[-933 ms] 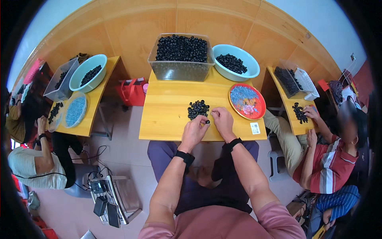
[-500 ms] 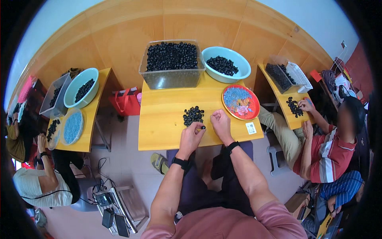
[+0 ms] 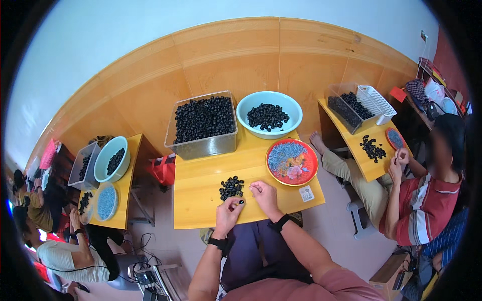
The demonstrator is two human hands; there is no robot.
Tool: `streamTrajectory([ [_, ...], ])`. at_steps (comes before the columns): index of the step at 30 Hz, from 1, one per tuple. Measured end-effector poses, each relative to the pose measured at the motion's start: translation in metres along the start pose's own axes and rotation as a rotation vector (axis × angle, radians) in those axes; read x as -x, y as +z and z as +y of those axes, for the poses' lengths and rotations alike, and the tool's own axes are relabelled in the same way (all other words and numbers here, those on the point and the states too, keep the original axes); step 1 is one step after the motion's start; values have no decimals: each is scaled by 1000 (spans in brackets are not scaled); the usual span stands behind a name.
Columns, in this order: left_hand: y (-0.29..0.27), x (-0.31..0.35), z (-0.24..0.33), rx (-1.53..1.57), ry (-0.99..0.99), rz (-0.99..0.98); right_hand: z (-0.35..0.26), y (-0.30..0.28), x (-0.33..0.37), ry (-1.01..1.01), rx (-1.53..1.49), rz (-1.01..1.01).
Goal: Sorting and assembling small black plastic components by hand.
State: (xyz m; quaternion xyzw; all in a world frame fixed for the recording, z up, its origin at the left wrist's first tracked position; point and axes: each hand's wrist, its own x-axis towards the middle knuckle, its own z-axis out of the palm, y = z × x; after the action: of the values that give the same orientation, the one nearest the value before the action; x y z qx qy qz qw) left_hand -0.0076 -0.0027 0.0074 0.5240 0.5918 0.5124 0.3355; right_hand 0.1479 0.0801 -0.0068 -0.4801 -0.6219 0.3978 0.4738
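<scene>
Left hand [image 3: 230,210]: thumb and fingers closed in a pinch on 1 black part [image 3: 241,201]; its end sticks out past the fingertips, toward the other hand — seemingly so that this end is free to get at; held low, above the near edge of the yellow table [image 3: 196,173]

Right hand [image 3: 264,196]: fingers curled, tips bunched near the thumb; whether they have hold of anything small cannot be told; just apart from the left

Pile of black parts [image 3: 231,187]: loose on the tabletop, just beyond the hands; probably set there for short reach

Clear plastic bin [image 3: 208,149]: back of table, left; heaped with black parts like those in the pile; bulk stock, it would seem, hence farthest off

Pale blue basin [image 3: 296,120]: right of the bin; a smaller heap of black parts, much of its floor bare

Red round tray [image 3: 313,173]: right side, flower pattern; many slender grey-blue pieces [image 3: 283,153], massed toward the far side — low rim, likely easy to pick from
</scene>
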Motion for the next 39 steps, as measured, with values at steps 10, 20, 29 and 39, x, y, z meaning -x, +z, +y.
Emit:
streamTrajectory([
  [10,5,4,0,-39,-19,24,14,0,2,39,-119,-50],
  [20,1,-3,-1,-32,-18,-6,8,-5,5,63,-155,-80],
  [29,-6,-4,6,-24,26,-38,-30,-17,27,-326,201,-133],
  [39,-5,-4,8,18,15,-30,-38,-14,27,-459,364,-152],
])
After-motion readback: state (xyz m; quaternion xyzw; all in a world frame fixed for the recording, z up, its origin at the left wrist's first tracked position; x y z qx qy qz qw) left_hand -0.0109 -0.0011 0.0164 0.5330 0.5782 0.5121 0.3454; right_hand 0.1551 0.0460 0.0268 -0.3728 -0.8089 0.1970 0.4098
